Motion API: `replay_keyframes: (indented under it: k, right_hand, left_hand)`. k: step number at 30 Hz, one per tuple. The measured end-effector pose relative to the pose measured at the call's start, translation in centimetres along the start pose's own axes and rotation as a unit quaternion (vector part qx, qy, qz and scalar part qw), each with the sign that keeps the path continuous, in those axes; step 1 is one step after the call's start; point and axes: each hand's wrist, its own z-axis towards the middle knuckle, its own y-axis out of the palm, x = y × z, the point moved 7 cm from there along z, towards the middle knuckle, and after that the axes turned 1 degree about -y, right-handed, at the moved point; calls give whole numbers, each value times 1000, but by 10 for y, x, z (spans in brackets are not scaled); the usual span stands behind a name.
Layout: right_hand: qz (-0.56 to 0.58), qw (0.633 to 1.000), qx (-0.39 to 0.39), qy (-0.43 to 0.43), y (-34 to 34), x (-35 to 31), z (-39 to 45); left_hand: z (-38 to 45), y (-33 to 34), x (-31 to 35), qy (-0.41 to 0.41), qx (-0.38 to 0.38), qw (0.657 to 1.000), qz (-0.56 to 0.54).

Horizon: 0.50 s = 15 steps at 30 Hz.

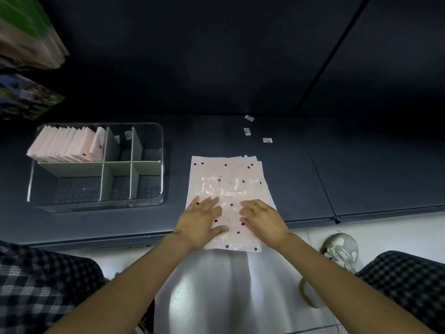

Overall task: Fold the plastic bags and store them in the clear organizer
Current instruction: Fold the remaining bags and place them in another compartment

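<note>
Both hands lie flat with straight fingers on the near end of the top bag point(227, 189), left hand point(201, 221) and right hand point(262, 220) side by side, gripping nothing. The bag's long axis runs away from the person, its near edge overhanging the bench point(361, 179); the stack holds at least three bags. The one organizer point(96, 165), left, six compartments, has folded bags point(65, 145) in its far-left compartment only, so the left hand is nearer.
</note>
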Motion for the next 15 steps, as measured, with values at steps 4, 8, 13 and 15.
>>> replay_keyframes:
  k: [4, 8, 13, 15]
  right_hand:
    - [-47, 998, 25, -35, 2, -1, -4]
    - [40, 998, 50, 15, -4, 8, 0]
    - [278, 952, -22, 124, 5, 31, 5]
    - [335, 928, -26, 159, 10, 42, 6]
  left_hand:
    - [6, -6, -8, -17, 46, 999, -15]
    - [13, -7, -15, -12, 46, 999, -1]
    - [16, -17, -47, -101, 105, 974, -176]
    - [18, -19, -57, -135, 119, 963, -203]
